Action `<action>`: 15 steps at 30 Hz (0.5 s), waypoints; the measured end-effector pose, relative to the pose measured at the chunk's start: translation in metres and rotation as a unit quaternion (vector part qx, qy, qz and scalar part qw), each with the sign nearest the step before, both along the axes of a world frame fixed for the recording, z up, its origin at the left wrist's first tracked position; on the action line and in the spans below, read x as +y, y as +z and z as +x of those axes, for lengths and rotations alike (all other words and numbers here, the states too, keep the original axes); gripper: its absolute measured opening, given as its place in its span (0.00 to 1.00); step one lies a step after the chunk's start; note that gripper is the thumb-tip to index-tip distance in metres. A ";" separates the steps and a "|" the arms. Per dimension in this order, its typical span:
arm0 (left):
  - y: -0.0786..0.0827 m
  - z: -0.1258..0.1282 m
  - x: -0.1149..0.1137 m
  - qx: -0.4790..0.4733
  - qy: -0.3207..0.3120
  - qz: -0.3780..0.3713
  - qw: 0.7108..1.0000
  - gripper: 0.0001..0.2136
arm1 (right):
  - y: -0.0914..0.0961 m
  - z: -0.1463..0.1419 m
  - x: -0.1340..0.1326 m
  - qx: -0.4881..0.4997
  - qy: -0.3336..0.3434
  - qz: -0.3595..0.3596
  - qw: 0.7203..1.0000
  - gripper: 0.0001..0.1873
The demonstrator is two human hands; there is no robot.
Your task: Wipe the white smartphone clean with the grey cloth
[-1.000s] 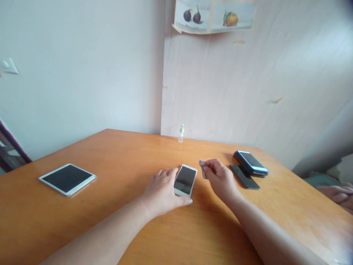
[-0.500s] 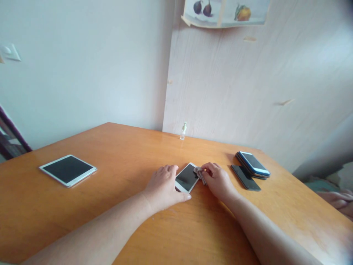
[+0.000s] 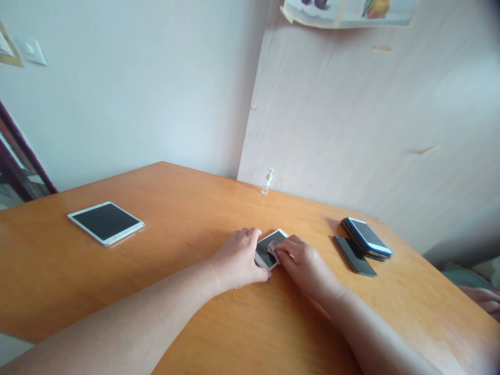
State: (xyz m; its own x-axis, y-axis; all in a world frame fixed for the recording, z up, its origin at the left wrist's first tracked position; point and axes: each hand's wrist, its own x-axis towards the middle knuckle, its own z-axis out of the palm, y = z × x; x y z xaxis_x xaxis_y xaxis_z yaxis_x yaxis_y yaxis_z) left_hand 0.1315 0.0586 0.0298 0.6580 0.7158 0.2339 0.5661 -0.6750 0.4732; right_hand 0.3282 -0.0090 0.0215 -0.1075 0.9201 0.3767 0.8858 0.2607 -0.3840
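A white phone (image 3: pixel 272 242) with a dark screen lies flat on the orange wooden table (image 3: pixel 175 219). My left hand (image 3: pixel 238 259) grips its left edge, thumb along the near side. My right hand (image 3: pixel 302 263) is closed on a small grey cloth (image 3: pixel 273 253) and presses it onto the phone's screen. Both forearms reach in from the bottom of the view.
A white tablet (image 3: pixel 105 222) lies at the far left of the table. Stacked phones (image 3: pixel 367 238) and a single black phone (image 3: pixel 355 255) lie to the right. A small spray bottle (image 3: pixel 267 182) stands by the wall. The table's right edge drops off beyond the phones.
My right hand moved left from beside the phone and now holds the cloth on the screen. The left hand has kept its hold on the phone. The camera has turned slightly left.
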 end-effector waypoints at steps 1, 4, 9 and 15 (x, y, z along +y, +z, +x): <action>0.000 0.000 0.000 0.000 0.000 -0.002 1.000 0.25 | -0.003 0.010 0.005 -0.007 -0.041 0.006 0.999 0.11; 0.000 0.001 0.000 -0.002 0.001 -0.004 1.000 0.27 | -0.007 0.022 0.010 -0.040 -0.095 0.017 0.995 0.14; -0.004 0.002 0.000 -0.007 0.004 0.006 1.000 0.25 | 0.006 -0.016 -0.008 -0.061 0.091 -0.019 0.994 0.17; -0.002 0.003 -0.001 0.002 0.001 0.006 1.000 0.26 | -0.007 0.011 0.004 -0.084 -0.003 -0.032 0.996 0.18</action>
State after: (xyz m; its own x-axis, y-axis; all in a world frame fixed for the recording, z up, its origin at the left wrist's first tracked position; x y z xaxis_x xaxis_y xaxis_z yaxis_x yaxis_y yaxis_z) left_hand 0.1341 0.0577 0.0276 0.6580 0.7139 0.2396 0.5688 -0.6797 0.4632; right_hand 0.3389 -0.0051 0.0142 -0.1592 0.9421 0.2950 0.9400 0.2360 -0.2463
